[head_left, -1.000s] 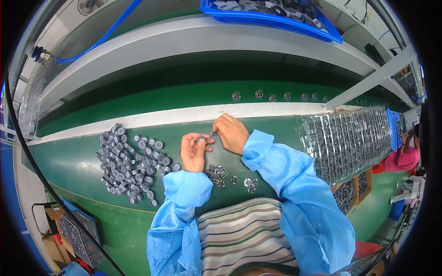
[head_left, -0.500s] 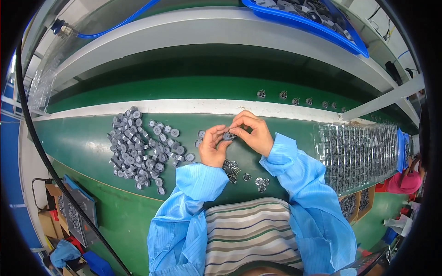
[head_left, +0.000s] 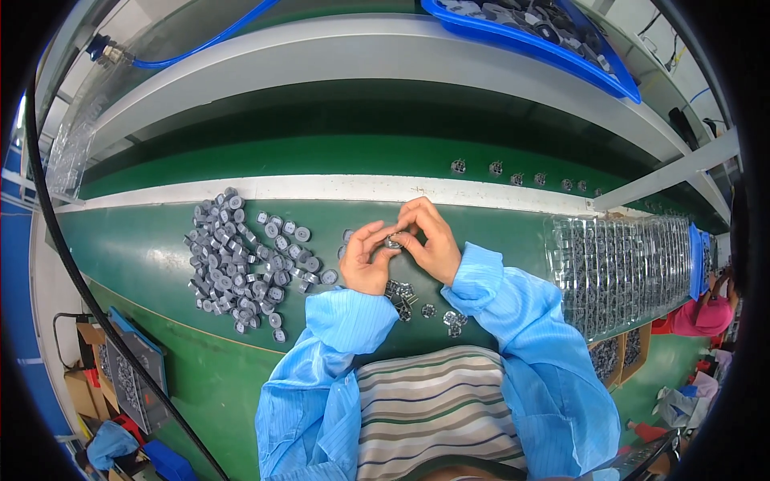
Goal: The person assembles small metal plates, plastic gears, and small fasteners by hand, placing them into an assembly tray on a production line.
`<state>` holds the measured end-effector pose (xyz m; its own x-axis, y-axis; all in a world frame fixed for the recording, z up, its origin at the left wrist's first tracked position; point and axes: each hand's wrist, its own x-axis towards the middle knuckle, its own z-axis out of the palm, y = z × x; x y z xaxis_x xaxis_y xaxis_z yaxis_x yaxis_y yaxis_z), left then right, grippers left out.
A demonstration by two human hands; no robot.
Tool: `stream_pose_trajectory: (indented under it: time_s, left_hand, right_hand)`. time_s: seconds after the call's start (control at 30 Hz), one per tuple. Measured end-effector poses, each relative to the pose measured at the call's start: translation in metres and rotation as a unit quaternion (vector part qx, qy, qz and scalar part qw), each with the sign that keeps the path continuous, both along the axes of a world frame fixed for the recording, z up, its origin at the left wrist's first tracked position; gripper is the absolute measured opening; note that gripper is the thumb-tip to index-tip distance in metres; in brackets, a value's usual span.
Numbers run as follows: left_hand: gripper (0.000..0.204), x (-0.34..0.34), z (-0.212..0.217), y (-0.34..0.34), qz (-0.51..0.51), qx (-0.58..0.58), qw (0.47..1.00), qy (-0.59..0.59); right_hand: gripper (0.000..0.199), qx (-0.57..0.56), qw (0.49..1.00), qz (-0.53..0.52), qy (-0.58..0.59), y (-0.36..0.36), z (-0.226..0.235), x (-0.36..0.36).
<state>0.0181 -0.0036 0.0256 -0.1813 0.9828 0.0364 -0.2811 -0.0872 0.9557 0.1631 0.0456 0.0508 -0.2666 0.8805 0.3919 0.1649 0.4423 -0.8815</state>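
Above the green bench, my left hand [head_left: 366, 263] is closed, its thumb and fingers gripping a small round part with a metallic face [head_left: 392, 241]. The fingertips of my right hand [head_left: 433, 247] pinch the same part from the other side, covering much of it. Just below the hands lies a cluster of small metal pieces with thin pins [head_left: 401, 298]. A single metal disc [head_left: 429, 310] and a little group of similar discs [head_left: 455, 322] rest nearer to me. To the left spreads a large heap of grey round plastic caps [head_left: 233, 264].
Clear plastic trays [head_left: 618, 272] packed with small parts stand at the right. Several metal parts [head_left: 497, 168] sit in a row beyond the white ledge [head_left: 321, 187]. A blue bin [head_left: 529, 38] stands on the upper shelf. A person in pink [head_left: 710, 313] is at far right.
My right hand has come slightly left and down, its fingers closer over the part. The part now shows a shinier face. Both hands keep hold of it.
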Motion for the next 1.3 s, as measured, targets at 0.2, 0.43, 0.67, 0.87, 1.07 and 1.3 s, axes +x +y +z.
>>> stream_pose_trajectory:
  time_s: [0.2, 0.43, 0.67, 0.87, 1.07, 1.3]
  left_hand:
    - [0.066, -0.005, 0.007, 0.001, 0.08, 0.149, 0.902, 0.397]
    - [0.063, 0.002, 0.018, 0.004, 0.088, 0.203, 0.894, 0.389]
    - [0.05, 0.002, 0.017, 0.002, 0.071, 0.214, 0.894, 0.387]
    - [0.048, 0.003, 0.026, 0.002, 0.074, 0.202, 0.9, 0.38]
    - [0.046, 0.0, 0.016, 0.008, 0.084, 0.208, 0.9, 0.374]
    - [0.042, 0.004, 0.007, 0.01, 0.094, 0.209, 0.897, 0.377]
  right_hand:
    - [0.017, -0.345, 0.92, 0.148, 0.114, 0.025, -0.006, 0.014]
    - [0.016, 0.204, 0.93, -0.172, -0.254, 0.111, -0.024, 0.029]
    - [0.021, 0.191, 0.906, -0.252, -0.28, 0.1, -0.028, 0.056]
    - [0.056, 0.127, 0.786, -0.483, -0.364, 0.075, -0.023, 0.14]
    - [0.071, -0.013, 0.777, -0.499, -0.382, 0.09, -0.045, 0.171]
    - [0.07, 0.045, 0.83, -0.474, -0.291, 0.11, -0.077, 0.206]
